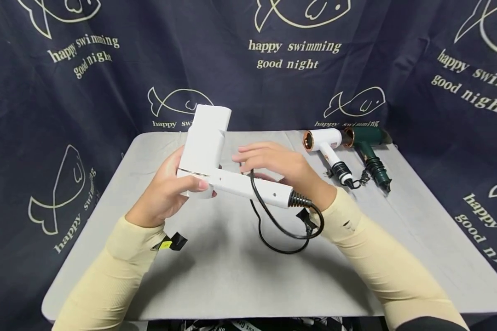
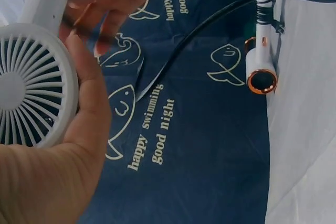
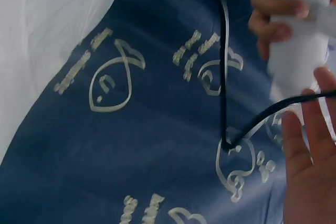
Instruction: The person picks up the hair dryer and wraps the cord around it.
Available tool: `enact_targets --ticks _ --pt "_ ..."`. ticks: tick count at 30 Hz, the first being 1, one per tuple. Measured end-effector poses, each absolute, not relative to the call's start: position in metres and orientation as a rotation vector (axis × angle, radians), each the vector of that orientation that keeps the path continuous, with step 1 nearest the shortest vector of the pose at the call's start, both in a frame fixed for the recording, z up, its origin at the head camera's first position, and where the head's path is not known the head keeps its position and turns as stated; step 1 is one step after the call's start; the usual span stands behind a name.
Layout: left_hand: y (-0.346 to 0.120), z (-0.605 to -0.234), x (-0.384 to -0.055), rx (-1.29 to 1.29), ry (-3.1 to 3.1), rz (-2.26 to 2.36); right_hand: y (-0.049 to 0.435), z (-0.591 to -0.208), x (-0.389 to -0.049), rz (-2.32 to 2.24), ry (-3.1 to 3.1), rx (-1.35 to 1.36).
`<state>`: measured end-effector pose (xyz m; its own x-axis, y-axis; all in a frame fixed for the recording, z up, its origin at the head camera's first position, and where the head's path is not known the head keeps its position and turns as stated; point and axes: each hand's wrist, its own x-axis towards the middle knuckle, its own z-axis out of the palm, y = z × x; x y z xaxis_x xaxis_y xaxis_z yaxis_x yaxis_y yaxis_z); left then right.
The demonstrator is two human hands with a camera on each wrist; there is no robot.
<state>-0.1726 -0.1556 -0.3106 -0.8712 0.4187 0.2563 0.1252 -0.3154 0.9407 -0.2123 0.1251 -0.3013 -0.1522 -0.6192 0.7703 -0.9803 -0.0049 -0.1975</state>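
A white hair dryer point(image 1: 205, 142) is held above the table by my left hand point(image 1: 164, 187), which grips its barrel near the rear, thumb across the side. Its slatted rear grille point(image 2: 65, 74) faces the left wrist camera. The handle point(image 1: 252, 186) slants toward the right, and a black cord point(image 1: 287, 252) loops down from its end. Beside the handle is my right hand point(image 1: 291, 168), fingers extended and partly behind the handle and cord. In the right wrist view the right hand's fingers point(image 3: 298, 153) are straight, with the cord passing across them.
At the table's back right lie a white hair dryer point(image 1: 325, 138) with a copper-coloured rim and a dark green one point(image 1: 366, 138), their cords wound round the handles. A dark blue printed cloth point(image 1: 273, 96) hangs behind the grey-white table point(image 1: 240, 285).
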Motion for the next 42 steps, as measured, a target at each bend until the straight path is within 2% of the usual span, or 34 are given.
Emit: enact_targets --ticks 11,18,24,29,42 --pt "-0.160 -0.306 -0.168 0.936 1.610 2.423 0.143 -0.323 -0.238 1.066 -1.872 1.235" --pt "-0.158 -0.300 -0.164 1.020 1.554 2.591 0.144 -0.344 -0.245 1.035 -2.103 1.204" --pt "-0.156 -0.296 -0.165 0.937 1.568 2.844 0.140 -0.362 -0.227 0.914 -2.406 1.056" --pt "-0.158 -0.293 -0.171 0.855 1.699 2.996 0.142 -0.366 -0.209 0.707 -2.393 1.053" --pt "-0.166 -0.299 -0.186 0.574 2.128 3.066 0.147 -0.349 -0.155 0.422 -2.240 1.109"
